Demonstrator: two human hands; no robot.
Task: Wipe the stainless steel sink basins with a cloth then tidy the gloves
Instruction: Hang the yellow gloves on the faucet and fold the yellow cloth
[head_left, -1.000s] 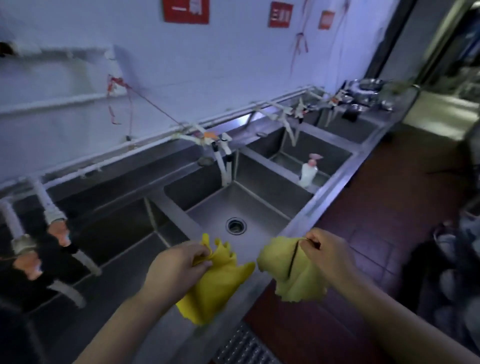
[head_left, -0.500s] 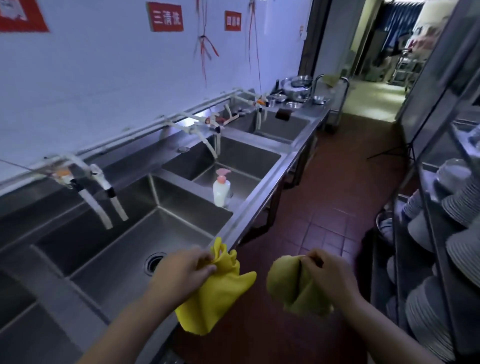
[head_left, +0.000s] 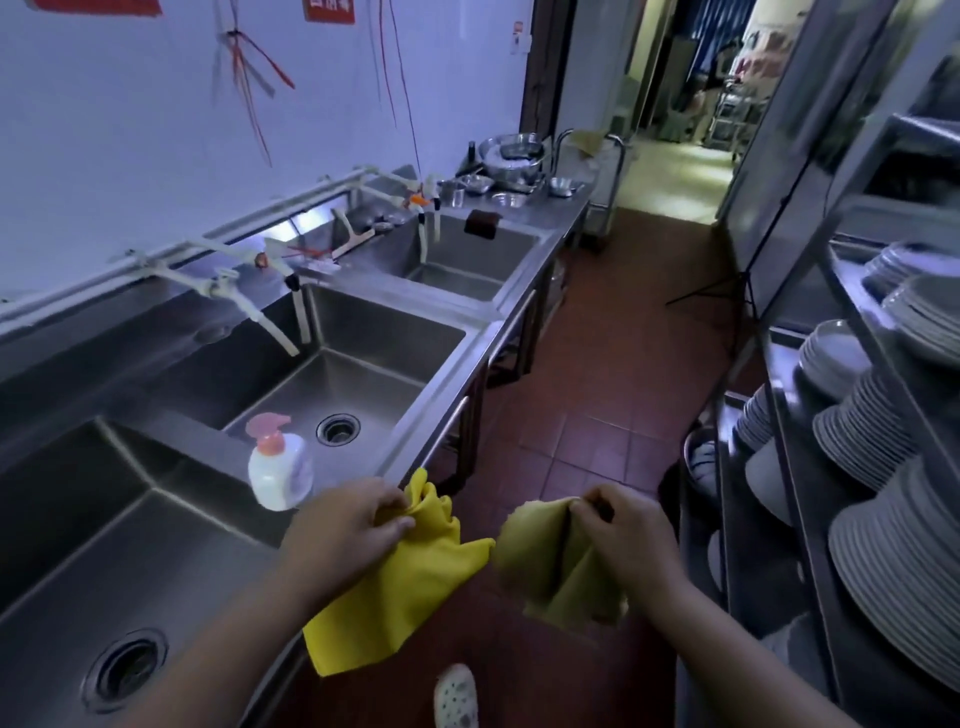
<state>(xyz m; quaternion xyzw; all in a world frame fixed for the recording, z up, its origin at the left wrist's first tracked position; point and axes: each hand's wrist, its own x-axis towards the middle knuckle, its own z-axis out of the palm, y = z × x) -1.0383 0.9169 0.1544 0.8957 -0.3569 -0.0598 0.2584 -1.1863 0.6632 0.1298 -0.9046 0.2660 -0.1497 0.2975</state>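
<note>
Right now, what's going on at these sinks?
A person stands beside a row of stainless steel sink basins, holding a yellow rubber glove in each hand. The left hand grips the brighter glove; the right hand pinches the duller, bunched glove. A white pump bottle with a pink top sits on the divider between two basins.

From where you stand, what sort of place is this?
Probably a restaurant's dishwashing area: a long row of steel sink basins, racks of stacked plates, and metal bowls on the far counter.
</note>
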